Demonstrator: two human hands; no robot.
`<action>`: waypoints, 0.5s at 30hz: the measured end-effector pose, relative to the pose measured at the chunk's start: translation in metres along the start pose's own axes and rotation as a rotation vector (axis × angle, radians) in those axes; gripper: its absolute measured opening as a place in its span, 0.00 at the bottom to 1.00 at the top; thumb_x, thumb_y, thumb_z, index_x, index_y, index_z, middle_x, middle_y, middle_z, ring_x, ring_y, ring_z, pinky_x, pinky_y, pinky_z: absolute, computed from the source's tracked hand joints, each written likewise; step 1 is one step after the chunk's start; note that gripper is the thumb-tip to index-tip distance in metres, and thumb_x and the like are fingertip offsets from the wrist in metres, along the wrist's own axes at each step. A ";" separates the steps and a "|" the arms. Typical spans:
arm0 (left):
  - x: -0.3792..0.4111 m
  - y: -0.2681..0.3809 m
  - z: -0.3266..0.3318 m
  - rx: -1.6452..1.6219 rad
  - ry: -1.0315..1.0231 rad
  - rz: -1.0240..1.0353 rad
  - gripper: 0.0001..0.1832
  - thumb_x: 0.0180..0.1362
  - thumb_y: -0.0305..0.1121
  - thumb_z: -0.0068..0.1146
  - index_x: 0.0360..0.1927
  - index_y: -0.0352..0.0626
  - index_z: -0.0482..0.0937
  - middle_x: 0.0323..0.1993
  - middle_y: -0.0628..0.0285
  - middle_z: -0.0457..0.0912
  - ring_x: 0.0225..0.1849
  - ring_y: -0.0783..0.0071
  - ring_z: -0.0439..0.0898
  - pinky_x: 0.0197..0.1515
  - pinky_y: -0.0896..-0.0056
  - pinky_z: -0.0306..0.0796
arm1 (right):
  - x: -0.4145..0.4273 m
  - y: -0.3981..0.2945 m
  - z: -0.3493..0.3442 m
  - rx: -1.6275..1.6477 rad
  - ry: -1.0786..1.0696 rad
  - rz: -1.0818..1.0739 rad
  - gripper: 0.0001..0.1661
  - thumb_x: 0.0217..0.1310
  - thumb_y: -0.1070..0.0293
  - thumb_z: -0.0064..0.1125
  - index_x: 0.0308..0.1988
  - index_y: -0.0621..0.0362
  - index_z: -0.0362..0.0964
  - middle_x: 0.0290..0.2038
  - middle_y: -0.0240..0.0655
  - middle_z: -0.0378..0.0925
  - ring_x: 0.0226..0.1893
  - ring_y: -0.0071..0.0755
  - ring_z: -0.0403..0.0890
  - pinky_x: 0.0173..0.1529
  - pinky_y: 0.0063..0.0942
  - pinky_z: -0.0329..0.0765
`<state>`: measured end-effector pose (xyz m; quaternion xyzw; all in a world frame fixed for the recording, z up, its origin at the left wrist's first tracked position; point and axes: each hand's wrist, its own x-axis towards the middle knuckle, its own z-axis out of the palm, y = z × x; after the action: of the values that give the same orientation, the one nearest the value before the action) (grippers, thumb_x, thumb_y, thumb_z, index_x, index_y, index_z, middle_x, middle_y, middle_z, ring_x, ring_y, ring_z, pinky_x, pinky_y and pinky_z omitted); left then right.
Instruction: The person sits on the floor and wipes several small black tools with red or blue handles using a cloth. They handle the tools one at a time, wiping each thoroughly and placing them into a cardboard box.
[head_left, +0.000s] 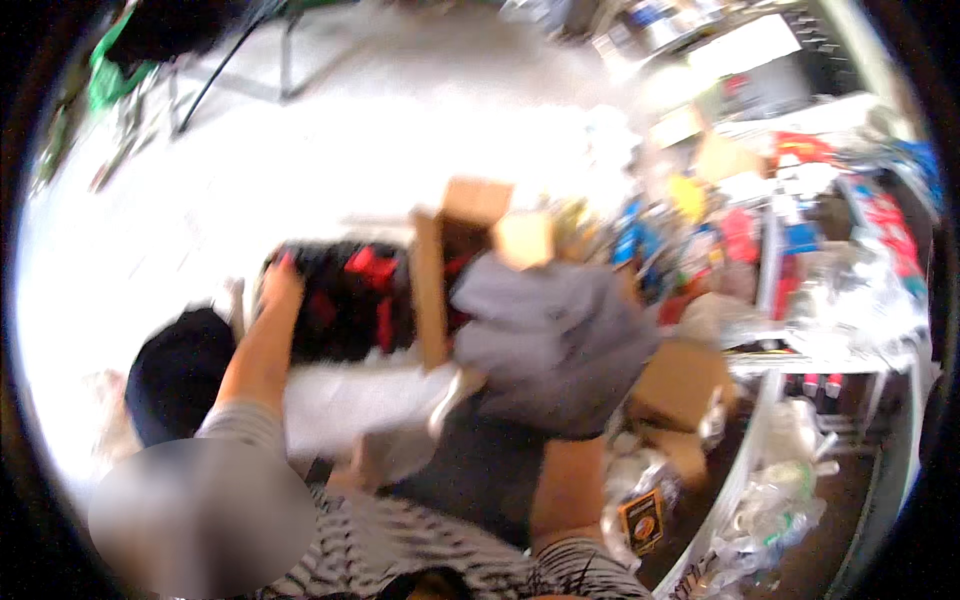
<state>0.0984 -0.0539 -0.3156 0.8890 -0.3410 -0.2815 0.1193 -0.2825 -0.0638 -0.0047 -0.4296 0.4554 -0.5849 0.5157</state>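
Note:
My left arm reaches forward, and my left hand (282, 276) is at the left edge of a pile of black and red items (349, 300), probably fabric. Blur hides whether its fingers grip anything. A grey cloth garment (555, 337) spreads in front of me over my right forearm (571, 480). My right hand is hidden beneath or behind that garment. Touching the pile's right side, a cardboard box (429, 292) stands with its flaps up, and the garment overlaps its right part. White sheet-like material (360, 409) lies nearer me, below the pile.
At right, a white-edged shelf or table (825, 364) bears plastic bags and colourful packages. Another cardboard box (682, 382) sits beside the garment. Clear plastic bags (780, 510) fill the lower right. A rounded black object (180, 375) is left of my arm. Dark thin legs (285, 60) stand at the upper left.

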 end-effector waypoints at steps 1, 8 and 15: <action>-0.001 -0.033 -0.008 0.088 0.003 0.064 0.25 0.47 0.37 0.56 0.52 0.56 0.69 0.43 0.52 0.75 0.46 0.54 0.74 0.48 0.56 0.70 | 0.000 0.006 0.010 0.040 -0.023 0.025 0.20 0.49 0.60 0.54 0.42 0.56 0.65 0.34 0.32 0.72 0.38 0.33 0.72 0.45 0.30 0.69; -0.035 0.033 -0.115 -0.118 -0.227 0.114 0.16 0.46 0.39 0.54 0.34 0.37 0.77 0.31 0.53 0.79 0.35 0.66 0.79 0.35 0.64 0.72 | 0.005 0.003 0.057 0.191 -0.134 0.094 0.22 0.48 0.61 0.55 0.44 0.57 0.64 0.34 0.33 0.72 0.37 0.33 0.72 0.45 0.31 0.69; -0.129 0.128 -0.210 -1.043 -0.654 0.425 0.19 0.55 0.39 0.49 0.46 0.37 0.70 0.32 0.64 0.74 0.25 0.77 0.70 0.27 0.75 0.69 | -0.015 0.026 0.110 0.180 -0.294 0.137 0.24 0.47 0.63 0.57 0.45 0.58 0.63 0.34 0.33 0.71 0.37 0.33 0.71 0.45 0.31 0.69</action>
<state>0.0734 -0.0579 -0.0391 0.4960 -0.3468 -0.6364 0.4783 -0.1685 -0.0606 -0.0071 -0.4307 0.3492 -0.5176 0.6517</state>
